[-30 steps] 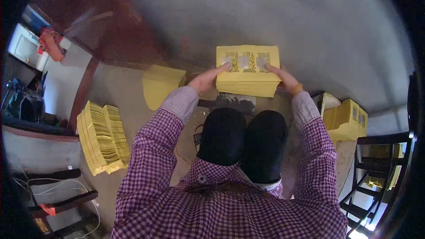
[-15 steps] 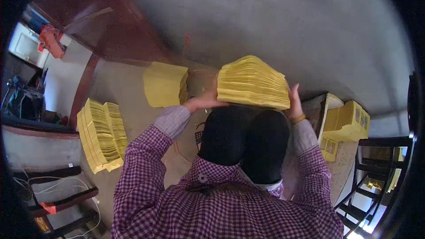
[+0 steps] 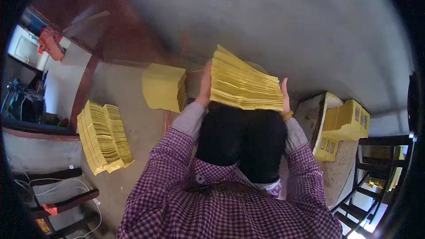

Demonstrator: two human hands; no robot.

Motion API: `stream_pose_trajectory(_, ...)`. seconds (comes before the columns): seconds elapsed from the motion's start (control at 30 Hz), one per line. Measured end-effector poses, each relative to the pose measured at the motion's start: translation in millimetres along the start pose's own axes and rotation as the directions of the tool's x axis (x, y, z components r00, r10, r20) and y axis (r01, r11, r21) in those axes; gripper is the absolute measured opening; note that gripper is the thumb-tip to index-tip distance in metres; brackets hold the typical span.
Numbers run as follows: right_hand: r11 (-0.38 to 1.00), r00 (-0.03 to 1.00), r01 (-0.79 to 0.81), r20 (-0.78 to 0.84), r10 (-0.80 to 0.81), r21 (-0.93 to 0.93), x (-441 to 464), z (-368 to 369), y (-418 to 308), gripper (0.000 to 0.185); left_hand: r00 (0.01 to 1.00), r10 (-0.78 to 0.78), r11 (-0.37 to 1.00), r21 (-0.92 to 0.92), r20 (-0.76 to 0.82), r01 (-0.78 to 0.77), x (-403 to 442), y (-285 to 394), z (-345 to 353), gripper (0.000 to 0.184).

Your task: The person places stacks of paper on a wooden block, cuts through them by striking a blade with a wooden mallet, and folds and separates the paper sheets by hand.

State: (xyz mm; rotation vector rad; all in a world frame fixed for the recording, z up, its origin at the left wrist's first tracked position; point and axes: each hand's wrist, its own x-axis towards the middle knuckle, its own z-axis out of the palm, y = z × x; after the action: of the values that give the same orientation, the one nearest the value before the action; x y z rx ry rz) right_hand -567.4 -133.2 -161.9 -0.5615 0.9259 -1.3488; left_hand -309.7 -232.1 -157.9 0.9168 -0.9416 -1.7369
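A thick stack of yellow paper sheets (image 3: 245,84) is held upright between my hands, just beyond my knees. Its layered edges face me, and the upper left corner sticks up higher than the right. My left hand (image 3: 206,84) presses flat against the stack's left side, its fingers partly hidden behind the paper. On the right side, my right hand (image 3: 285,97) grips the stack with the thumb pointing up. A second yellow stack (image 3: 161,87) stands on the floor to the left of my left hand.
Farther left, tied bundles of yellow paper (image 3: 104,137) lie on the floor. Yellow boxes with cut-out windows (image 3: 347,121) sit on a ledge at the right. A dark wooden ladder-like frame (image 3: 376,177) stands at far right, a grey wall (image 3: 287,22) ahead, and a cable-draped wooden stool (image 3: 62,190) lower left.
The paper stack has shifted slightly left and now slopes down to the right, instead of arching in the middle. My left hand has moved up along its side.
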Motion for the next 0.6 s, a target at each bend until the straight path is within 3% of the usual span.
stream_pose_trajectory(0.1,0.999,0.999,0.002,0.044,-0.004,0.046,-4,-9,3,0.067,0.999,0.018,0.990,-0.137,-0.032,-0.022,13,-7,3,0.066)
stream_pose_trajectory(0.17,0.987,0.998,0.044,-0.042,-0.051,-0.151,11,-27,24,0.067,0.999,0.030,0.998,-0.049,0.034,-0.028,57,-27,-34,0.065)
stream_pose_trajectory(0.27,0.986,1.000,0.026,0.017,-0.023,-0.163,-8,11,-11,0.072,0.985,0.034,0.992,-0.126,0.169,-0.013,38,12,-3,0.063)
stream_pose_trajectory(0.33,0.985,0.992,0.120,0.062,-0.113,-0.120,-22,14,-17,0.074,0.955,-0.293,0.956,0.026,0.033,0.293,36,14,-6,0.059)
stream_pose_trajectory(0.37,0.974,0.973,0.213,0.104,-0.205,-0.076,-27,14,-18,0.077,0.955,-0.295,0.955,0.029,0.033,0.294,28,13,-12,0.059)
stream_pose_trajectory(0.43,0.973,0.986,0.166,0.024,-0.165,-0.160,-37,12,-12,0.078,0.993,-0.105,0.982,0.165,0.048,0.095,-8,14,-16,0.061)
stream_pose_trajectory(0.47,0.964,0.991,0.106,-0.053,-0.122,-0.245,-43,12,-7,0.079,0.992,-0.120,0.980,0.164,0.045,0.111,-15,-8,-24,0.061)
stream_pose_trajectory(0.5,0.883,0.968,0.189,-0.070,-0.241,-0.429,-42,8,-2,0.077,0.953,0.303,0.837,0.484,-0.018,-0.257,-15,-41,-35,0.056)
stream_pose_trajectory(0.53,0.882,0.968,0.188,-0.070,-0.241,-0.433,-36,8,-4,0.077,0.965,0.258,0.855,0.475,-0.040,-0.209,-32,-24,-17,0.058)
stream_pose_trajectory(0.6,0.977,0.987,0.160,0.016,-0.159,-0.144,-25,13,-13,0.076,0.975,0.215,0.870,0.465,-0.061,-0.163,-50,2,3,0.061)
